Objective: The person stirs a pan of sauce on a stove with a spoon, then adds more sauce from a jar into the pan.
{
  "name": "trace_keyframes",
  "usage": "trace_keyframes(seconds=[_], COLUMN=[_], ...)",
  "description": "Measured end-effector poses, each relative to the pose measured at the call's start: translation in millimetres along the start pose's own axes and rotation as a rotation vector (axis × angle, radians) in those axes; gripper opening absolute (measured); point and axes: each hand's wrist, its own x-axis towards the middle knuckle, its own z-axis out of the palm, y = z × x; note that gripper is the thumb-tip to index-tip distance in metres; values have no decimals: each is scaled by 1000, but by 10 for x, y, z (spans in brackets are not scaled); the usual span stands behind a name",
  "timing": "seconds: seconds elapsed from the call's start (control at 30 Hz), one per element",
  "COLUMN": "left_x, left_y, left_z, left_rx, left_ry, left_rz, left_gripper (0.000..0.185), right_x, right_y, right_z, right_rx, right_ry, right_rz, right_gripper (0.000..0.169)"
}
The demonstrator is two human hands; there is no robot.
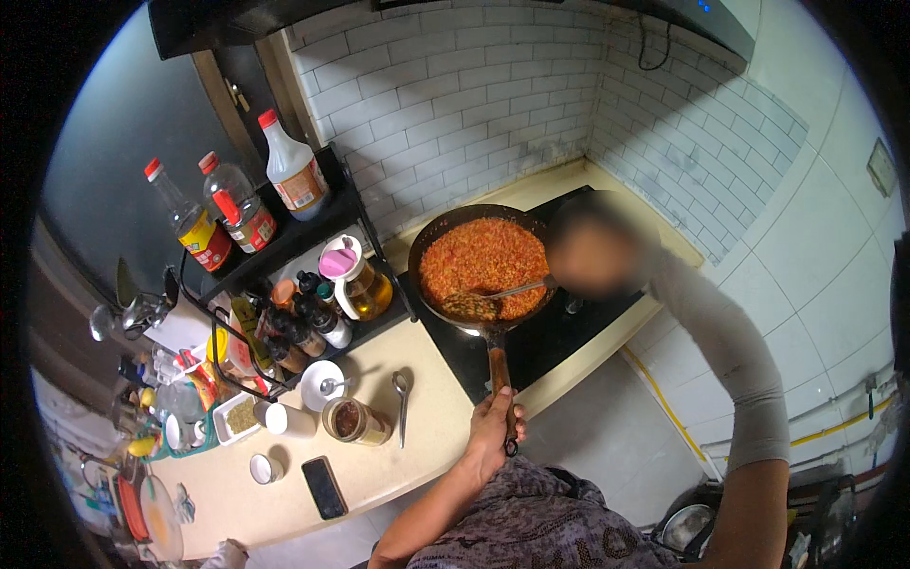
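Observation:
A dark wok [415, 264] with a wooden handle stands on the black cooktop [554, 351], full of a chopped red-orange mixture [490, 252]. My left hand [492, 425] is closed around the wok's handle. A metal-shafted cooking utensil [522, 288] reaches into the mixture from the right; its head, partly covered with food, lies near the wok's front left wall. At the other end of the shaft is my right hand [601, 249], blurred, so its fingers do not show; a grey sleeve covers the forearm behind it.
On the counter left of the wok are an open glass jar [359, 422], a spoon [402, 398], a white bowl [323, 384], a small cup [265, 469] and a phone [324, 487]. A black rack [284, 242] carries bottles and an oil jug [362, 284]. Tiled walls rise behind the cooktop.

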Motion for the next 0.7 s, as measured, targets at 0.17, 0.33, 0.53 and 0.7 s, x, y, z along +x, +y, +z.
trace_keyframes(seconds=[0.17, 0.33, 0.53, 0.7], left_x=[9, 8, -5, 2], left_y=[-19, -21, -19, -37], left_z=[33, 34, 19, 49], left_rx=[5, 2, -18, -20], left_ry=[2, -1, 7, -6], left_rz=[15, 31, 40, 30], left_gripper=[26, 27, 25, 25], right_x=[218, -109, 336, 352], right_y=[270, -183, 194, 1357], right_z=[59, -540, -107, 105], right_rx=[-311, -473, -488, -649], right_ry=[370, 211, 411, 439], right_rz=[-150, 84, 143, 33], right_gripper=[26, 25, 25, 26])
